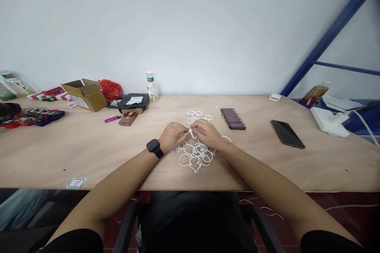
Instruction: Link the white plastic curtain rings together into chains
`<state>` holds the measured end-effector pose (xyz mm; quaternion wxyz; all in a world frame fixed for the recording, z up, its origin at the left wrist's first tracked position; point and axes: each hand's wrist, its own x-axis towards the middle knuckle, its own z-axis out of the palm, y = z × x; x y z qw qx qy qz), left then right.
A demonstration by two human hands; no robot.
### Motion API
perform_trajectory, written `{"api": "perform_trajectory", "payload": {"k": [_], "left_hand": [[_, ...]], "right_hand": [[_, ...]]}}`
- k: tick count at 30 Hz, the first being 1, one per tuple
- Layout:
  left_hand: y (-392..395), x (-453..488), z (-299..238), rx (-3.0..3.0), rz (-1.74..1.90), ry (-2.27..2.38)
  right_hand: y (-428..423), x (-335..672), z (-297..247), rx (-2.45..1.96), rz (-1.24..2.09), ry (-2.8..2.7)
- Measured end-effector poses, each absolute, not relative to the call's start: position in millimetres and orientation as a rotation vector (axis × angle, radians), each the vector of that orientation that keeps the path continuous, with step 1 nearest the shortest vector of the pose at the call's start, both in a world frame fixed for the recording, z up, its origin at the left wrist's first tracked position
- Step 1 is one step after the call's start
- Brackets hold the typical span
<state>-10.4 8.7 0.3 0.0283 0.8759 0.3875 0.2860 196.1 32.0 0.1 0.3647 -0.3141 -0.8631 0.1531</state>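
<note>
Both hands meet at the middle of the wooden table (89, 154). My left hand (173, 136), with a black smartwatch (154, 147) on its wrist, has its fingers curled and pinches a small white plastic ring (192, 133). My right hand (208, 132) pinches the same ring from the other side. A heap of several white rings (196, 156) lies just under and in front of the hands. More white rings (196, 116) lie behind them.
Two dark phones (233, 118) (287, 134) lie to the right. At left are a cardboard box (84, 94), a red bag (110, 89), a small bottle (151, 86), a purple lighter (112, 119) and a dark red pack (128, 118). A blue metal frame (329, 33) stands at right.
</note>
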Motion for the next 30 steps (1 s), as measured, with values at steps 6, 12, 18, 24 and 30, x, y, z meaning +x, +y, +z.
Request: {"api": "perform_trajectory", "payload": {"k": [6, 12, 18, 24, 30], "left_hand": [[6.0, -9.6, 1.4, 2.735, 0.914, 1.253], [6.0, -10.9, -0.2, 2.827, 0.861, 1.257], [3.7, -9.6, 0.3, 2.876, 0.793, 1.277], [7.1, -9.9, -1.3, 2.798, 0.823, 1.329], [10.9, -9.2, -4.0, 2.716, 0.86, 1.354]], "right_hand": [[29.9, 195.9, 0.3, -0.695, 0.351, -2.162], [27.3, 194.5, 2.3, -0.649, 0.353, -2.232], [25.8, 192.0, 0.5, -0.678, 0.284, -2.243], [25.4, 189.3, 2.0, -0.737, 0.303, -2.221], [27.1, 191.1, -0.6, -0.893, 0.465, -2.192]]}}
